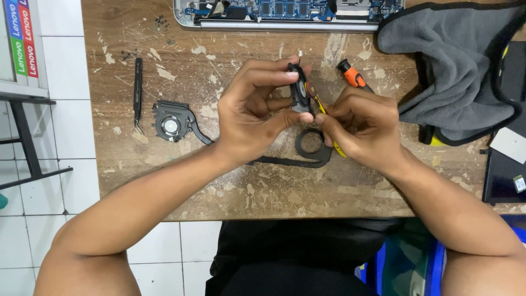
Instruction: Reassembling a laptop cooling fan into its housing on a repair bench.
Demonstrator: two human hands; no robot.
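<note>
Head view. The left hand (249,112) is raised above the desk (219,186), its fingers (274,77) clenched around a small black fan (299,93) that stands on edge, thumb at its lower rim and forefinger over its top. The right hand (361,126) meets it from the other side, its fingers (329,118) closed on a screwdriver (350,77) with an orange and black grip end and a yellow shaft part showing below the hand; the fingertips lie against the fan's lower edge. The fan is thus held in the air between both hands, over the middle of the desk.

On the desk under the hands lies a black heat pipe frame (309,148) with a round opening; its curved arm leads left to a second fan (171,121) that lies flat. Just left of that fan are black tweezers (137,87). Small screws (160,22) lie near the upper left. An opened laptop (285,12) with a blue circuit board sits at the far edge. A grey cloth (455,60) with black trim covers the right side.
</note>
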